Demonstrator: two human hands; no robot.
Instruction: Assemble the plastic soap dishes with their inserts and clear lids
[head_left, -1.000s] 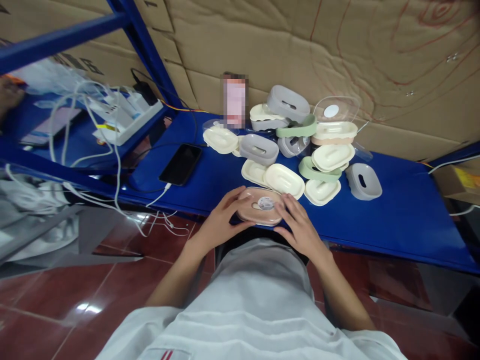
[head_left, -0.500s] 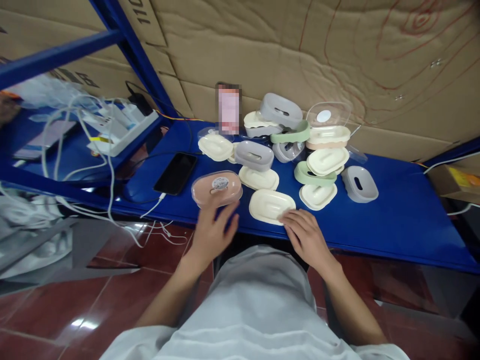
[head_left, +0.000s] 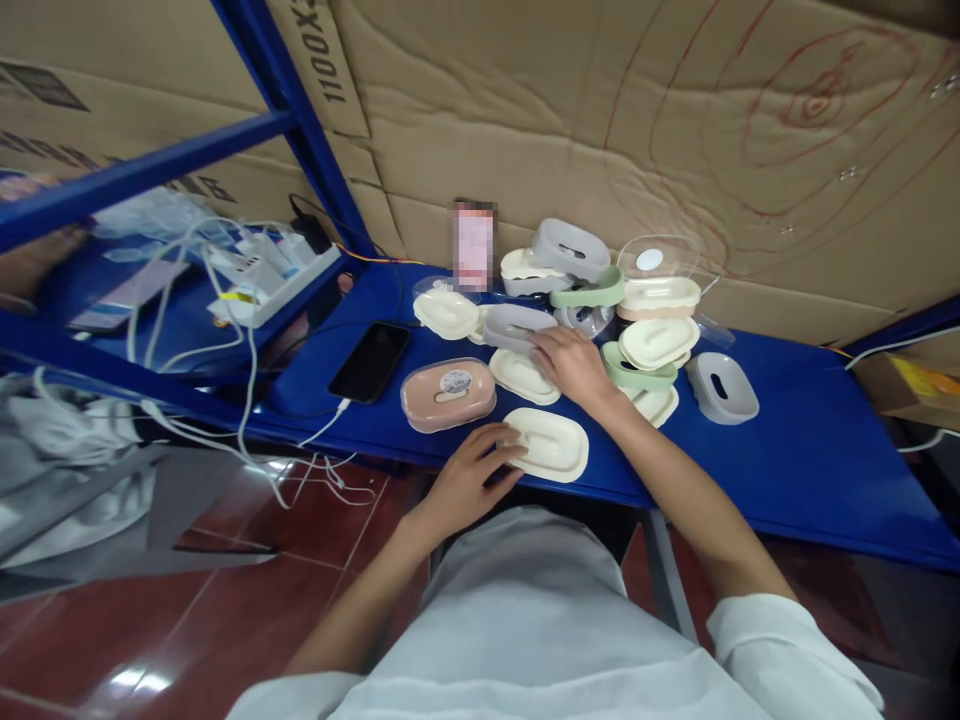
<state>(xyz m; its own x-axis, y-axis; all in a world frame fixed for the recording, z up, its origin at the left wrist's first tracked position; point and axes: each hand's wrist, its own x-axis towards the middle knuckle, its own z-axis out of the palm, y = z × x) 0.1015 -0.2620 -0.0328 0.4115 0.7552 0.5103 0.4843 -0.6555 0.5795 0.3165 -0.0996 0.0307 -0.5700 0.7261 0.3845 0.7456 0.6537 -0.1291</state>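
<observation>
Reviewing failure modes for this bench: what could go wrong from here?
1. The cream tray under the left hand sits at the shelf's front edge; a nudge could tip it off.
2. The right hand reaches into the loose pile; pulling the grey piece may topple the stacked parts.
3. The pink case lies close to the phone and its cable; a sweep could snag them.

Cream oval tray [head_left: 551, 444], hollow side up, flat at the near edge of the blue shelf [head_left: 795, 450], just right of a closed pink box [head_left: 448, 394]. Grey oval lid [head_left: 514, 325], slot on top, farther back among the pile.
</observation>
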